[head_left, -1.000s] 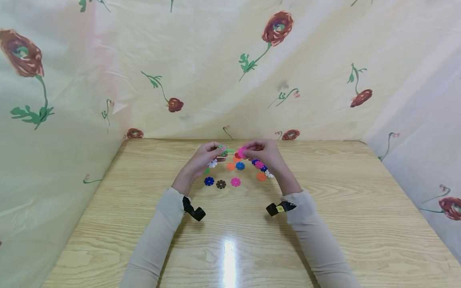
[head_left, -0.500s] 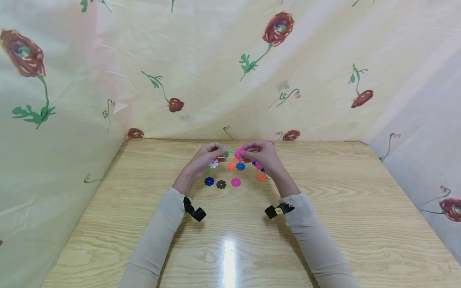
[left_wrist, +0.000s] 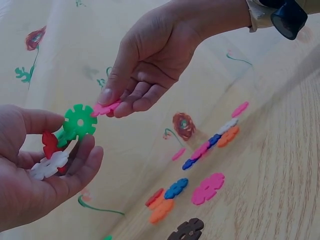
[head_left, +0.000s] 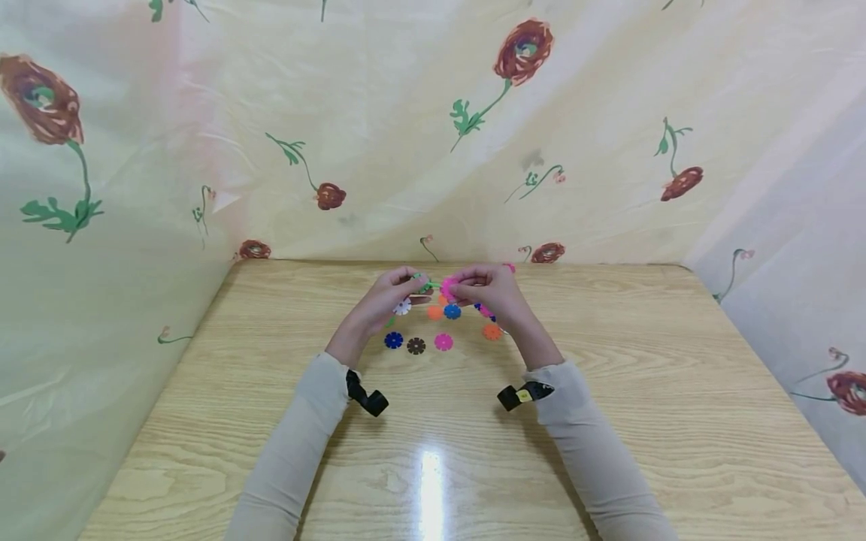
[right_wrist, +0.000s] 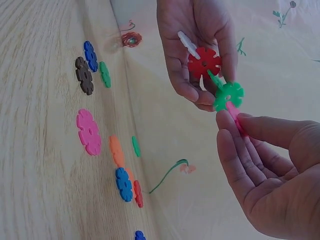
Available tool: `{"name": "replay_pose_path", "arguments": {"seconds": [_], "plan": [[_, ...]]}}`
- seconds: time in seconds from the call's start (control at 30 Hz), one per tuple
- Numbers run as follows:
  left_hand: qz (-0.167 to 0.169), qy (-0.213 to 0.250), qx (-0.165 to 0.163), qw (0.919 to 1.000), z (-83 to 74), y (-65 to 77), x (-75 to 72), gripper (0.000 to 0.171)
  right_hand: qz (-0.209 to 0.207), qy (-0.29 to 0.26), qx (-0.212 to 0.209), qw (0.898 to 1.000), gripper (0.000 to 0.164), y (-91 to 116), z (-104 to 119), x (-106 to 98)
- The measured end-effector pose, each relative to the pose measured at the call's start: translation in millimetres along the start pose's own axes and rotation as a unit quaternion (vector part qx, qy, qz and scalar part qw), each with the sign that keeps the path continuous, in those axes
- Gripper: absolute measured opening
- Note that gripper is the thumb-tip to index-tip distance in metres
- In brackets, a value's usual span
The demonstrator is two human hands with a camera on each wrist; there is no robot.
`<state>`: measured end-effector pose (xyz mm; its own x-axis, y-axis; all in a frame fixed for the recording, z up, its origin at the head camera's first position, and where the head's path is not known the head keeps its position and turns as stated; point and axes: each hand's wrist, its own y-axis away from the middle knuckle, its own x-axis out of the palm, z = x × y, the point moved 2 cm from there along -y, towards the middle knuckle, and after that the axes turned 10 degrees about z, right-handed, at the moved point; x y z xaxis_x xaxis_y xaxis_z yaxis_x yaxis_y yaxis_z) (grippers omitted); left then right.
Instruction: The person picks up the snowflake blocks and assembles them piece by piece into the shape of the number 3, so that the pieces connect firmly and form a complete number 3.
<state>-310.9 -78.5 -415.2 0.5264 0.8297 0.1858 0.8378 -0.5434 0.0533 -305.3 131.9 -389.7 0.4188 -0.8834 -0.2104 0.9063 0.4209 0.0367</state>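
My left hand (head_left: 387, 297) holds a small chain of notched plastic snowflake discs above the far part of the table. In the right wrist view the chain shows a white disc (right_wrist: 187, 43), a red disc (right_wrist: 204, 63) and a green disc (right_wrist: 232, 94); another green disc stands edge-on between red and green. From the right, my right hand (head_left: 494, 293) pinches a pink disc (right_wrist: 234, 119) between thumb and fingers. The pink disc's edge meets the outer green disc (left_wrist: 80, 122); how deep it sits in the notch cannot be told.
Loose discs lie on the wooden table (head_left: 433, 421) under and around the hands: dark blue (head_left: 394, 340), brown (head_left: 416, 346), pink (head_left: 443, 342), blue (head_left: 452, 311), orange (head_left: 492, 331) and several others. A flowered cloth (head_left: 379, 150) hangs behind the table.
My right hand has moved slightly left, bringing the pink disc against the green disc. My left hand has stayed almost in place, holding the chain.
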Motion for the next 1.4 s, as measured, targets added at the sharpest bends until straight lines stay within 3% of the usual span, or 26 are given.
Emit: {"name": "replay_pose_path", "arguments": {"seconds": [0.23, 0.57, 0.83, 1.23, 1.4], "plan": [[0.005, -0.029, 0.017, 0.9994, 1.7, -0.1, 0.7, 0.031, 0.002, 0.007, -0.007, 1.000, 0.023, 0, -1, 0], [-0.022, -0.023, 0.039, 0.9987, -1.6, 0.9, 3.4, 0.022, -0.010, 0.005, -0.042, 0.999, 0.021, 2, 0, 1], [-0.030, -0.030, 0.047, 0.9980, -0.8, 0.3, 6.5, 0.029, -0.036, -0.008, -0.060, 0.997, 0.020, 1, 0, 7], [0.080, -0.072, 0.002, 0.9942, -2.2, 4.3, 6.7, 0.037, -0.013, -0.008, -0.049, 0.999, 0.022, 2, 0, 3], [0.089, -0.067, -0.008, 0.9937, -1.3, 2.6, 10.8, 0.040, -0.018, -0.008, -0.050, 0.999, 0.024, 2, 1, 3]]}}
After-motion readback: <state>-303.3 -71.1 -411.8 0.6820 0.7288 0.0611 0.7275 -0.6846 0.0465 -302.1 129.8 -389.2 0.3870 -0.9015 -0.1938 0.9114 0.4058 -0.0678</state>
